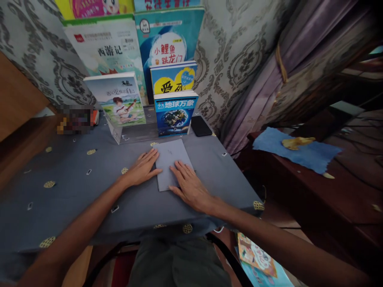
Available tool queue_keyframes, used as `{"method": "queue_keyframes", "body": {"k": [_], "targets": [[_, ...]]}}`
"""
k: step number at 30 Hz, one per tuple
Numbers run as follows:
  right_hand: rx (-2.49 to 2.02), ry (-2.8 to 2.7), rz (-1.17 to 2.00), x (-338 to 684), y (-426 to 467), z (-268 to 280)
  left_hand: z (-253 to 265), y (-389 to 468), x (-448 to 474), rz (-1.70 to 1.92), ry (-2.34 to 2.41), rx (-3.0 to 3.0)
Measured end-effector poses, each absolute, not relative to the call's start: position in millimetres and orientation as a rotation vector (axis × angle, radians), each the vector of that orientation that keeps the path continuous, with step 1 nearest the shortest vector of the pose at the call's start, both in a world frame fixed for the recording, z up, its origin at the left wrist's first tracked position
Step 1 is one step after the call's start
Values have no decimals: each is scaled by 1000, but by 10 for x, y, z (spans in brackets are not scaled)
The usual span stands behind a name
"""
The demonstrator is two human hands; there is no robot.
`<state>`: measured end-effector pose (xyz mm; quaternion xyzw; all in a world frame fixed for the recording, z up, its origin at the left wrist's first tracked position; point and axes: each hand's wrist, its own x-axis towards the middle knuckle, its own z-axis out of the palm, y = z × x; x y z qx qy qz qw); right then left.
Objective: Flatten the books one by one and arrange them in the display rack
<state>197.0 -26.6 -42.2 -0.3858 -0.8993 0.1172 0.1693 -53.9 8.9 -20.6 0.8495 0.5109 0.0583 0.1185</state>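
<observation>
A plain pale grey-lilac sheet or thin booklet [170, 150] lies flat on the cloth-covered table [98, 179], with a small faint mark near its top. I cannot tell whether it is folded paper or a cover. My left hand [146, 167] rests at its left edge, fingers stretched out and fingertips touching it. Flat across its lower right part lies my right hand [191, 185], fingers extended and thumb apart. Neither hand grips anything. Just beyond the sheet a blue book with a globe on its cover [175, 117] stands upright.
A clear stand [139, 133] holds several upright books, including one with a guitar player [122, 103]. A black phone [201, 126] lies right of it. On a dark wooden surface at right is a blue cloth [269, 145]. More books [259, 255] lie below the table.
</observation>
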Motion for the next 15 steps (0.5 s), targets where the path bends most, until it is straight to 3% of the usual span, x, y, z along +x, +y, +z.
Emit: {"method": "queue_keyframes", "body": {"k": [9,15], "targets": [[-1057,-2627,369,2019,-187,-356,-260,401,-582,234,1512,2461],[-1085,-2662,365,1869,358,-334,-242,380,-568,205,1538,2429]]}}
